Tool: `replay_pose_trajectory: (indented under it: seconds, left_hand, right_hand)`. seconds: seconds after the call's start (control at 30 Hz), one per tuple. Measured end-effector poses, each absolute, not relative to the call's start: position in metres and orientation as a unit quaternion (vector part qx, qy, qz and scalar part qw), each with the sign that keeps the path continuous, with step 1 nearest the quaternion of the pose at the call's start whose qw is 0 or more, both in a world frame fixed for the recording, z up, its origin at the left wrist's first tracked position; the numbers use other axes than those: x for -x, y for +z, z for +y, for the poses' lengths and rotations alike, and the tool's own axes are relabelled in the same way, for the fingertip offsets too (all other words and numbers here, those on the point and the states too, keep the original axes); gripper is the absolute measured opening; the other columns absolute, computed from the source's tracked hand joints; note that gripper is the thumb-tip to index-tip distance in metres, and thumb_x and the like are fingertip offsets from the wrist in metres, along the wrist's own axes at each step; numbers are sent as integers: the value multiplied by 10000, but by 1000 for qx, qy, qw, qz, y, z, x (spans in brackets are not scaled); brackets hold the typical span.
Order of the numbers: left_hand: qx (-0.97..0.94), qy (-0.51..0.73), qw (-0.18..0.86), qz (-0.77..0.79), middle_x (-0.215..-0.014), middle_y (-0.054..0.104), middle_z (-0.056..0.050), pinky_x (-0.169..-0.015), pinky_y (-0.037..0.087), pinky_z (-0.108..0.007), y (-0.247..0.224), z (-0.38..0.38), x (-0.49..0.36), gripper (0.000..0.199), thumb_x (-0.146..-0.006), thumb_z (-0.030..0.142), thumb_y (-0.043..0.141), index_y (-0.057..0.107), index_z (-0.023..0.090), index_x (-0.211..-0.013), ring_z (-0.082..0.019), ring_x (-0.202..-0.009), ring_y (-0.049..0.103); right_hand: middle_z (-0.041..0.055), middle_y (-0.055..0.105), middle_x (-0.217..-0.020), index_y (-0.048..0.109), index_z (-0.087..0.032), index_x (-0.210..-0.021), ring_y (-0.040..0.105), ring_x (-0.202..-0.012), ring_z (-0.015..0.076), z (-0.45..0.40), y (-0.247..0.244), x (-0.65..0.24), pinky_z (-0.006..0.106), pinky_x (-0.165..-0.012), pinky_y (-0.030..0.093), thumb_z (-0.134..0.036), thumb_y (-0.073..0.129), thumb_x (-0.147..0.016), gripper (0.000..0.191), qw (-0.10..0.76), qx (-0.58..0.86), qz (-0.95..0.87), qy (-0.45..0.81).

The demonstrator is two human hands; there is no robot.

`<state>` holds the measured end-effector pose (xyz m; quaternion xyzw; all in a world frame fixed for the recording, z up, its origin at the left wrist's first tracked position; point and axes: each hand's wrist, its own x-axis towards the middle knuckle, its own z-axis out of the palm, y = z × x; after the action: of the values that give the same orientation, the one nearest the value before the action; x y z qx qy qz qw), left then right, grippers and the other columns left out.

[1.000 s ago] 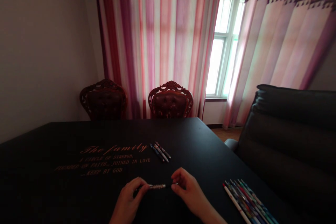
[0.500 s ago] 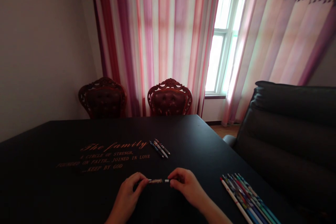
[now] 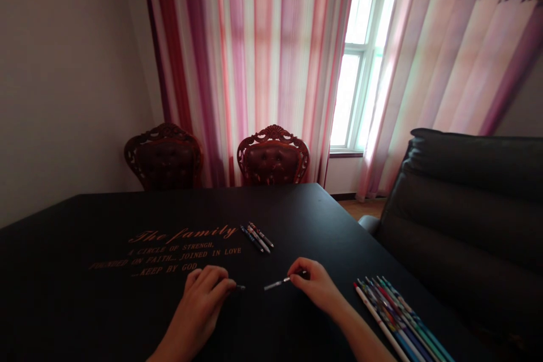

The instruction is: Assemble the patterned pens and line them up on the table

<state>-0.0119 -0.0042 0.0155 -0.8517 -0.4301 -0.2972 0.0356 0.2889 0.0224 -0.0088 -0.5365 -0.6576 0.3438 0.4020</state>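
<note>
Just above the black table, my left hand (image 3: 207,291) is closed, its fingertips pinching a short dark pen piece (image 3: 241,288) whose end pokes out to the right. Most of that piece is hidden by the fingers. Across a gap, my right hand (image 3: 311,280) pinches another pen piece, with a thin, pale refill (image 3: 275,284) reaching out to the left. The two pieces are apart. Beyond the hands lie several patterned pens (image 3: 258,237), side by side on the table.
To the right, a row of several colourful pens (image 3: 399,317) lies on the black table (image 3: 271,328). Gold lettering (image 3: 182,249) is printed on the tabletop. Two carved chairs (image 3: 274,158) stand behind it, and a black leather chair (image 3: 462,226) is at the right.
The pen that both hands held end to end is now in two pieces. My right hand has moved right, baring the refill; my left hand has moved slightly left and turned palm down.
</note>
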Motion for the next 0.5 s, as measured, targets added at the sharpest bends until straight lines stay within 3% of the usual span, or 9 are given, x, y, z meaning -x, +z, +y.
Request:
replay_pose_trajectory:
  seconds: [0.1,0.33,0.5]
  left_hand:
    - [853,-295,26,-431,-949,668,-1,-847,346,-331,15,-6,7,214,-880,127,535,661,286,-946,-185,-914,608]
    - [793,-291,-86,-529,-891,682,12,-850,348,-373,0,-1,2,98,-859,217,568,628,271,-915,-202,-860,618]
    - [793,-267,-105,-538,-922,669,8,-865,338,-392,-1,-3,-2,80,-873,263,559,633,273,-901,-213,-913,596]
  right_hand:
    - [-12,656,-682,727,-175,-786,548,-613,136,17,-6,-282,240,-588,397,-202,611,-715,138,389,533,-668,343]
    - [-8,674,-743,742,-192,-872,567,-660,141,8,-2,-270,234,-617,411,-181,629,-703,204,356,521,-687,360]
    - [-11,670,-752,741,-196,-872,550,-662,135,3,-5,-260,232,-614,398,-159,649,-681,216,335,528,-694,356]
